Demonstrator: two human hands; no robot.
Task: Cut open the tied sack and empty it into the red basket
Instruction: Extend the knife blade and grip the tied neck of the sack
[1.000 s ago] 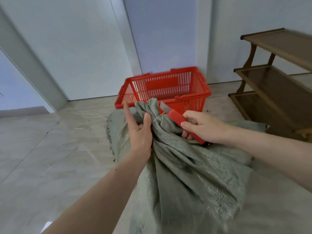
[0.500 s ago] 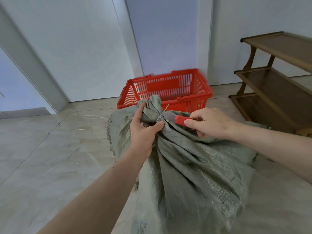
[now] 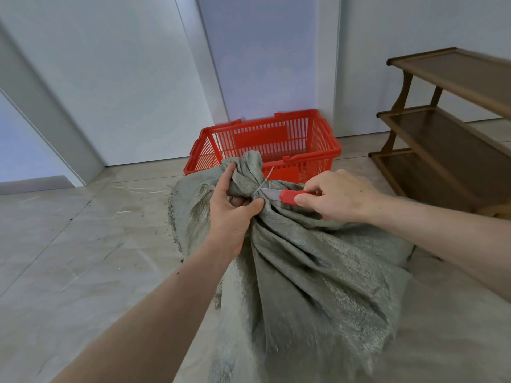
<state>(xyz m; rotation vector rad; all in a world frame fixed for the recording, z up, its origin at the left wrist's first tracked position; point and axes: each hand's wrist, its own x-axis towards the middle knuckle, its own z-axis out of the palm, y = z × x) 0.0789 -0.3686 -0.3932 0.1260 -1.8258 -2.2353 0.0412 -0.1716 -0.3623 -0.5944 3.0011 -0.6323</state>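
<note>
Cutting tie [image 3: 258, 189]: left hand [image 3: 231, 214] clenched round sack [image 3: 304, 272] neck, right hand [image 3: 340, 197] gripping knife [image 3: 284, 195], blade at tie. Sack on floor before red basket [image 3: 276, 134]. Next: slice through, away from fingers.

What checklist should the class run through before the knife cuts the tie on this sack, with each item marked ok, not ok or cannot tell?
1. Neck of the sack held firm: ok, the left hand grips it just below the tie.
2. Knife under control: ok, the right hand holds its red handle.
3. Blade at the tie: ok, its tip meets the tie.
4. Left thumb away from the blade: not ok, it lies right beside the blade.
5. Red basket within reach: ok, it stands open just behind the sack.
6. Tie already cut: cannot tell.
</note>
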